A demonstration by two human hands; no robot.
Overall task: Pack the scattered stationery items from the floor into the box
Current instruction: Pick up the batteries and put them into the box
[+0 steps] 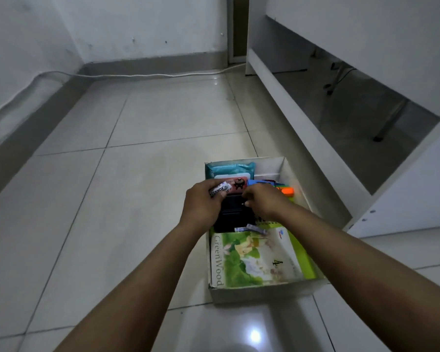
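A white cardboard box (264, 292) sits on the tiled floor (127, 174), just beside the base of a white desk (404, 194). Both forearms reach into it from the near side. The left hand (203, 201) holds a small white packet (220, 191) printed "TEKNOX", its fingers curled round it, over the middle of the box. The right hand (261, 200) is right next to it, its fingertips pinching at the edge of a black case (235, 214) that lies in the box between the two hands; whether it truly grips the case or only touches it is hard to tell, as the fingers are curled under. At the far end of the box lie a teal pack of wipes (229, 169), a pink case (235, 183) and, to the right, an orange marker (287, 191) among other coloured pens. The near end is filled by a green notebook (254, 260) marked "GreenWood". A white cable (137, 75) runs along the far wall.
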